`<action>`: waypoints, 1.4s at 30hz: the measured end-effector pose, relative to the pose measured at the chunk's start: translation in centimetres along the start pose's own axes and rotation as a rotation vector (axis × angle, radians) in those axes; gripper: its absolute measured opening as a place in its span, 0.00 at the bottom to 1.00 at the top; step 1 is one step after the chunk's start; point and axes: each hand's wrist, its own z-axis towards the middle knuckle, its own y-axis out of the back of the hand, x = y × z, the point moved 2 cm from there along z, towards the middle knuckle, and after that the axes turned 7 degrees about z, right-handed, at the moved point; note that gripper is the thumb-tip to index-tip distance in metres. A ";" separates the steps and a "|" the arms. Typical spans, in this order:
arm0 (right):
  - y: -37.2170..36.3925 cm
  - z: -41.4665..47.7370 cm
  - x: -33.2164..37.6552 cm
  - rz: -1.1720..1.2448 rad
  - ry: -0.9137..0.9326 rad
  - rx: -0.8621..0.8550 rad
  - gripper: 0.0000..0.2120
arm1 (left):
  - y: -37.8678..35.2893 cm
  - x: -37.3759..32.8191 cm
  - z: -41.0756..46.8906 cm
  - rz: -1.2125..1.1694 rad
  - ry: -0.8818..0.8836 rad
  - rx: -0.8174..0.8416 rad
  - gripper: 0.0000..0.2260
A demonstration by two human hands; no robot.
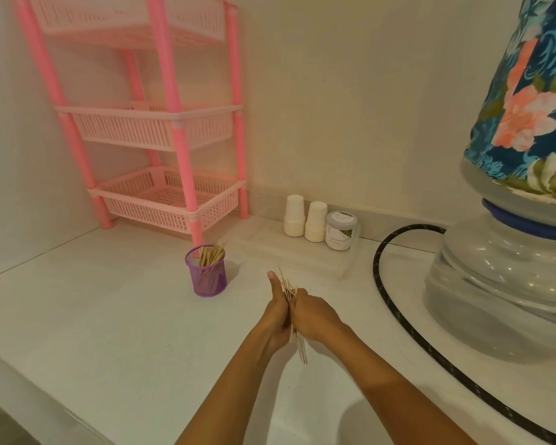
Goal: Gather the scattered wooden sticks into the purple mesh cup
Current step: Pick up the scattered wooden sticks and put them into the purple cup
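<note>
The purple mesh cup (206, 273) stands upright on the white counter, with several wooden sticks (211, 253) poking out of its top. To its right, a bundle of wooden sticks (289, 289) is held between both hands. My left hand (278, 311) grips the bundle with the thumb pointing up. My right hand (313, 314) is wrapped round the same bundle from the right. The sticks' ends stick out above the hands and below them, near the counter.
A pink three-tier basket rack (161, 200) stands behind the cup. Two stacks of paper cups (305, 220) and a small labelled jar (340, 231) line the back wall. A black hose (398, 311) curves past a large water bottle (507, 261) with a floral cover on the right.
</note>
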 end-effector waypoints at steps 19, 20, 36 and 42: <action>-1.1 1.1 0.6 0.076 0.277 -0.324 0.14 | 0.0 -1.2 1.2 -0.368 -0.077 -0.186 0.16; -1.1 0.9 0.5 0.126 0.298 -0.353 0.13 | 0.1 -1.4 1.3 -0.443 -0.071 -0.186 0.16; -3.4 3.3 0.6 1.622 -0.165 -0.252 0.12 | -1.0 -2.2 1.8 -0.484 -0.260 -0.240 0.11; -3.0 3.5 -0.5 1.655 -0.541 -0.318 0.19 | -0.4 -2.8 1.5 -0.299 -0.468 -0.310 0.11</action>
